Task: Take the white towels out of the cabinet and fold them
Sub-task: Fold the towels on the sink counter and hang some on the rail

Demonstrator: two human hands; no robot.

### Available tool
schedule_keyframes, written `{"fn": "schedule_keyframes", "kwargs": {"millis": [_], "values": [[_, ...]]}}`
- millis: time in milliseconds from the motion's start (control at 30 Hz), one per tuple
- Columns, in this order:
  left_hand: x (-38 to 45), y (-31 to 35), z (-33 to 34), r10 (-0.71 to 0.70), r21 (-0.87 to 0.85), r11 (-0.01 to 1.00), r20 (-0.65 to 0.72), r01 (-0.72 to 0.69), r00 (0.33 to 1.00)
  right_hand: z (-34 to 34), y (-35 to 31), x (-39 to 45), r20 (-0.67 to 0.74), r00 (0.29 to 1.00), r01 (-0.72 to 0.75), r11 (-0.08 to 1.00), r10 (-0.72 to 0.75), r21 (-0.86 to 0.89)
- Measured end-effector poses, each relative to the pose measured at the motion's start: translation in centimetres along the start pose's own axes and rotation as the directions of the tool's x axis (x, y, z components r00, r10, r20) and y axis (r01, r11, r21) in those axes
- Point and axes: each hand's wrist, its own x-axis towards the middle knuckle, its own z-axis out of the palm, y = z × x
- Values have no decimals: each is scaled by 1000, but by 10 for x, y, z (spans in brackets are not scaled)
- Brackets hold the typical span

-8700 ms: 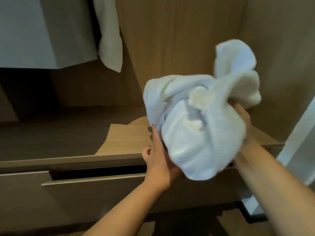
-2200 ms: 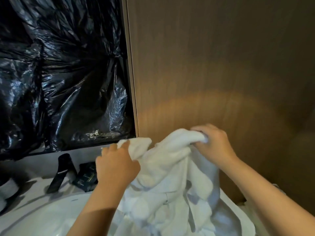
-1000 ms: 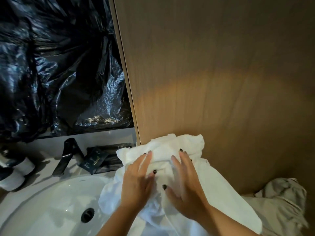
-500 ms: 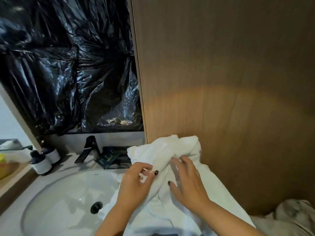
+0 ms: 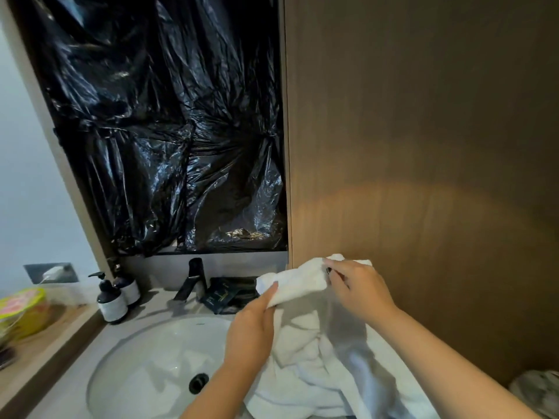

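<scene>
White towel (image 5: 305,343), bunched beside sink (image 5: 145,358): upper edge pinched by left hand (image 5: 252,331) and right hand (image 5: 360,291), raised.

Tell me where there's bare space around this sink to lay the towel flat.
Little is free. Bare counter runs left of the sink basin, below the two pump bottles. The back strip is crowded by the black faucet and dark packets. On the right, the white towel, gripped by the left hand and right hand, covers the counter.

Left hand (image 5: 252,328) and right hand (image 5: 358,290) are both raised, fingers curled, pinching cloth between them.
</scene>
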Motion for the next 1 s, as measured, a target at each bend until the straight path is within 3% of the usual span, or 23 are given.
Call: {"fn": "schedule_keyframes", "kwargs": {"millis": [67, 133, 200, 300, 367, 433, 633, 867, 1000], "values": [[-1, 9, -25, 80, -85, 993, -41, -83, 996, 0, -28, -13, 142, 983, 104, 992, -114, 74], [-3, 19, -47, 150, -187, 968, -105, -168, 983, 10, -51, -28, 233, 957, 177, 984, -174, 9], [-7, 31, -67, 140, -278, 945, -126, -170, 982, 17, -68, -37, 109, 980, 174, 983, -167, -53], [-20, 45, -87, 120, -408, 902, -81, -143, 989, 12, -91, -43, -169, 986, 18, 996, -2, 90], [-33, 47, -97, 135, -417, 898, -44, -141, 990, -2, -101, -44, -249, 959, -85, 976, 134, 199], [-45, 44, -105, 118, -361, 925, -24, -119, 993, -18, -108, -49, -286, 943, -108, 969, 171, 222], [-81, 29, -130, 9, -333, 943, -32, -19, 999, -62, -133, -69, -325, 939, 102, 994, -111, -45], [-119, 20, -154, -26, -323, 945, 63, 45, 998, -112, -138, -85, -379, 910, 103, 978, -166, -181], [-133, 29, -151, -121, -413, 906, -43, 92, 992, -145, -133, -100, -403, 903, 75, 980, -145, -183]]}}
